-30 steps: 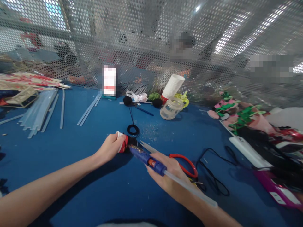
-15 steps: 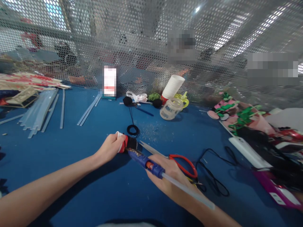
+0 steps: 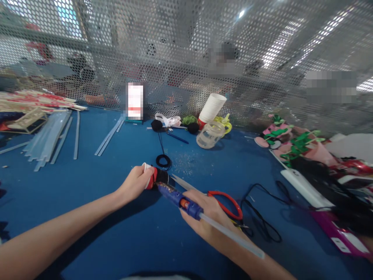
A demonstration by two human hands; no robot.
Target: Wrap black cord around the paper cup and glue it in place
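My left hand (image 3: 136,179) is closed around a paper cup (image 3: 151,179), red and white, lying on its side with black cord wound about its right end. In my right hand (image 3: 204,210) is a blue glue gun (image 3: 175,196), its nozzle close to the cup's lower side by the black winding; whether it touches I cannot tell. A clear glue stick (image 3: 230,233) juts from the gun's rear. Scissors with red handles (image 3: 230,204) lie beyond my right hand, partly covered by it. A loop of black cord (image 3: 163,161) rests just past the cup.
Several glue sticks (image 3: 49,136) lie at left. At the back stand a phone (image 3: 135,101), stacked paper cups (image 3: 212,108) and a clear jar (image 3: 209,136), before a perforated metal screen (image 3: 175,58). A purple-and-white power strip (image 3: 338,233) and black cable (image 3: 262,216) occupy the right.
Both hands, the cup and the glue gun keep almost the same position. Only a very slight shift of the camera view shows.
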